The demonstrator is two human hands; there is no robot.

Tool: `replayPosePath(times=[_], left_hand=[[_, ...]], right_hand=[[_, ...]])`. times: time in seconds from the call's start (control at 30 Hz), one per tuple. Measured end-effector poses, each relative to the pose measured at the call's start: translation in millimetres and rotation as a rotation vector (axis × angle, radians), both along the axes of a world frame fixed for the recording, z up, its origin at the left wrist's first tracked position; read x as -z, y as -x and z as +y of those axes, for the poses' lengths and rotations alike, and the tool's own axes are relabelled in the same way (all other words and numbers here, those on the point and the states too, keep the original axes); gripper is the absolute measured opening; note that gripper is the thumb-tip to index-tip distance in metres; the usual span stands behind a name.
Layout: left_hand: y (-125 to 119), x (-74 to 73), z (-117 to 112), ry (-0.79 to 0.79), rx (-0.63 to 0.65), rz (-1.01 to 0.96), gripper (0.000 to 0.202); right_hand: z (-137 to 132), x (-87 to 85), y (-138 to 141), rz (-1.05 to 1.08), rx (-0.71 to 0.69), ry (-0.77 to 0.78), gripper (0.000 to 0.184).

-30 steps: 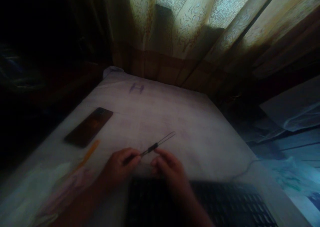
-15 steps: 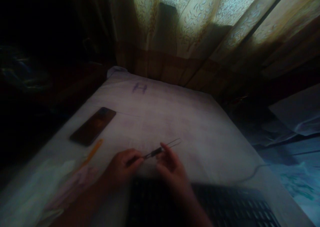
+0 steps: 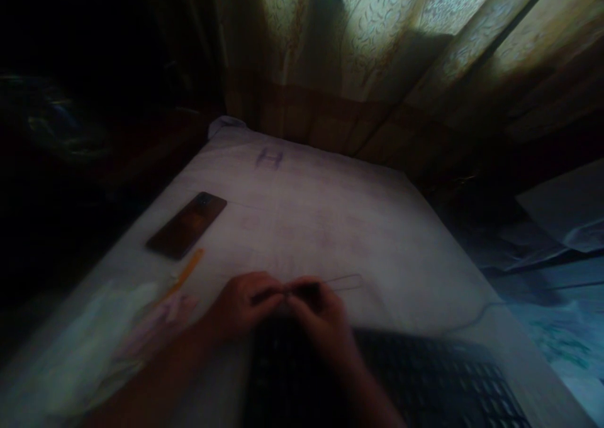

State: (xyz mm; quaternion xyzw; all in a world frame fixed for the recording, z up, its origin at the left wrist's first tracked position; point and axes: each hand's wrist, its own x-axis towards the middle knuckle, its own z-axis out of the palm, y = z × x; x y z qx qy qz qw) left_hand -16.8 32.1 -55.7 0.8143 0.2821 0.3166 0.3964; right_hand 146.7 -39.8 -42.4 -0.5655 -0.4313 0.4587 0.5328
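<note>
The room is dim and the picture is smeared. My left hand [image 3: 245,305] pinches the dark end of a thin two-pronged wire tool [image 3: 342,282] just above a pale table [image 3: 330,226]. My right hand [image 3: 318,311] has closed its fingers on the tool's dark middle section, touching the left fingertips. The two thin prongs stick out to the right, nearly level. Both hands hover at the far edge of a black keyboard [image 3: 425,377].
A dark phone [image 3: 186,225] lies flat at the table's left, with an orange pencil-like stick [image 3: 184,275] just below it. Pale plastic or paper [image 3: 94,346] sits at the near left. A cable [image 3: 472,321] runs off right. Patterned curtains [image 3: 377,31] hang behind.
My right hand moved from open beside the tool to gripping its middle. The prongs swung down from pointing up-right to nearly level. The view shifted slightly.
</note>
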Motion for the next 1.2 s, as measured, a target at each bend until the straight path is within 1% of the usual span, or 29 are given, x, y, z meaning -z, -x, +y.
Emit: replayPosePath(times=[0.1, 0.2, 0.33, 0.4, 0.47, 0.57, 0.63, 0.73, 0.83, 1.07, 1.2], left_hand=[[-0.1, 1.4, -0.2, -0.021, 0.001, -0.005, 0.016], [-0.1, -2.5, -1.2, -0.011, -0.018, 0.018, 0.016], [0.8, -10.4, 0.0, 0.082, -0.033, 0.023, 0.022], [3.0, -10.9, 3.3, 0.158, -0.095, -0.004, 0.026], [6.9, -8.5, 8.4, 0.212, -0.198, -0.036, 0.028], [13.9, -2.7, 17.4, 0.191, -0.352, -0.053, 0.026], [17.1, 0.3, 22.1, 0.155, -0.398, -0.042, 0.024], [18.0, 2.1, 25.1, 0.149, -0.407, -0.028, 0.023], [16.4, 1.5, 24.7, 0.163, -0.418, -0.026, 0.023], [15.3, -2.6, 22.6, 0.136, -0.384, 0.008, 0.022], [16.0, -1.8, 22.3, 0.131, -0.385, 0.016, 0.022]], right_hand=[[-1.5, 1.7, 0.6, -0.032, 0.004, -0.012, 0.014], [-2.4, 0.6, 1.1, -0.071, 0.017, -0.033, 0.013], [-2.3, -2.1, 1.0, -0.055, 0.05, -0.059, 0.011], [-2.0, -2.8, 0.1, -0.047, 0.055, -0.064, 0.011], [-2.5, -3.4, -1.1, -0.042, 0.045, -0.08, 0.01], [-6.7, -6.4, -1.3, -0.069, 0.01, -0.134, 0.009], [-12.0, -9.6, 0.8, -0.13, -0.017, -0.159, 0.008], [-22.1, -13.0, 6.7, -0.25, -0.071, -0.158, 0.009], [-30.8, -11.3, 12.1, -0.367, -0.115, -0.174, 0.013], [-36.1, -0.3, 13.5, -0.607, -0.122, -0.256, 0.018], [-36.5, 0.7, 14.1, -0.671, -0.13, -0.277, 0.017]])
